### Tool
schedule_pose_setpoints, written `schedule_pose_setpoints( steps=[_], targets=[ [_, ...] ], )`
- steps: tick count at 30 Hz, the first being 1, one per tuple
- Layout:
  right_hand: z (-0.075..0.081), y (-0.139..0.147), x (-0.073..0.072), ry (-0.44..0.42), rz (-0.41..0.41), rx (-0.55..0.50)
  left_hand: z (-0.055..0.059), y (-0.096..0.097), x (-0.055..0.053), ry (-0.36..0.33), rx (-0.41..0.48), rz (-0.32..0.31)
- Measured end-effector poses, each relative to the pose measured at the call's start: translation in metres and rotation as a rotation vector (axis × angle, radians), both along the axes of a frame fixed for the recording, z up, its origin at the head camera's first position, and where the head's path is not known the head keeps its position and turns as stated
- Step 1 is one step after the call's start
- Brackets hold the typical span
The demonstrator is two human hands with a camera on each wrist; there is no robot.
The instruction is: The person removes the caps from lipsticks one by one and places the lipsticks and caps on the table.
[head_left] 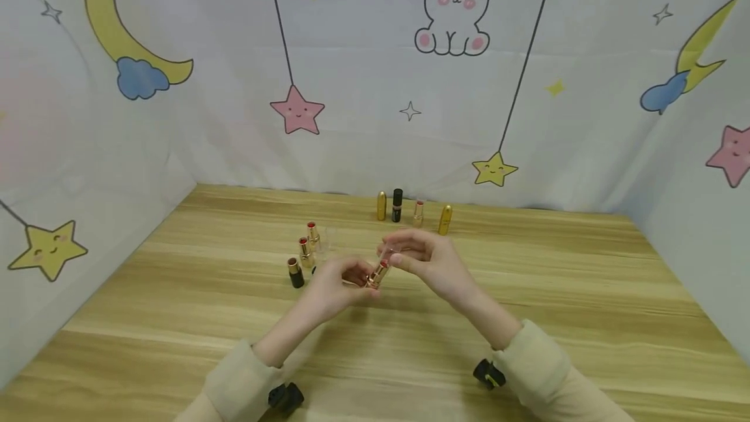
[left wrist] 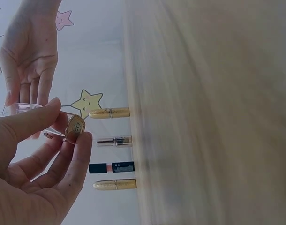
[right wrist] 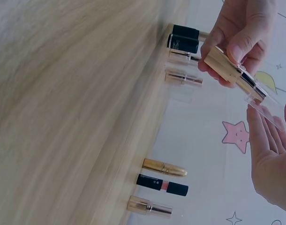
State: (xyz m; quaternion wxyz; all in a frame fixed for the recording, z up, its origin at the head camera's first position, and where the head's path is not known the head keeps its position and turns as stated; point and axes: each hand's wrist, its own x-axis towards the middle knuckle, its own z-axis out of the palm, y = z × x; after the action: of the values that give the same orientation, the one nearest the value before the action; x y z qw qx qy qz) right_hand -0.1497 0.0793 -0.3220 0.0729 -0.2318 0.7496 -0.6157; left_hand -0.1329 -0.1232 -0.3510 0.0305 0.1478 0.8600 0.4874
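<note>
Widest on my head feed is a pale cloth (head_left: pixel 363 44), printed with stars, moons and a rabbit, rising behind the wooden table (head_left: pixel 527 318). Beige sleeves (head_left: pixel 533 360) reach in over the wood. The person's left hand (head_left: pixel 334 288) has its fingers and thumb clamped on the gold base of a lipstick tube (right wrist: pixel 221 64), held tilted above the tabletop, between the two hands. The right hand (head_left: pixel 430 262) pinches a clear cap (head_left: pixel 388 253) at that tube's upper end — how far the cap sits over it I cannot tell.

Near the far edge I count four standing tubes: a gold one (head_left: pixel 381 206), a black one (head_left: pixel 397 206) with a pinkish band, a clear-topped one (head_left: pixel 418 213) showing red inside, and a second gold one (head_left: pixel 445 220). Both gold ones are closed, so their contents are hidden from me. Just beyond the left hand stand a black tube with a gold-coloured top (head_left: pixel 295 273) and two gold tubes (head_left: pixel 306 257) showing red at their tops. Smallest is the red lipstick (head_left: pixel 383 264) in the held tube — right by the cap.
</note>
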Motion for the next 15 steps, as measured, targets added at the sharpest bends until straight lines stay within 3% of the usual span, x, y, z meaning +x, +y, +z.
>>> schedule_pose_setpoints(
  steps=[7,15],
  targets=[
    [-0.001,-0.01,0.002,-0.016,0.074,-0.04,-0.001,-0.015,0.009,-0.016,-0.018,0.0],
    [0.001,-0.018,0.006,-0.045,0.099,-0.024,-0.004,-0.034,0.016,-0.038,-0.019,0.013]
  ],
)
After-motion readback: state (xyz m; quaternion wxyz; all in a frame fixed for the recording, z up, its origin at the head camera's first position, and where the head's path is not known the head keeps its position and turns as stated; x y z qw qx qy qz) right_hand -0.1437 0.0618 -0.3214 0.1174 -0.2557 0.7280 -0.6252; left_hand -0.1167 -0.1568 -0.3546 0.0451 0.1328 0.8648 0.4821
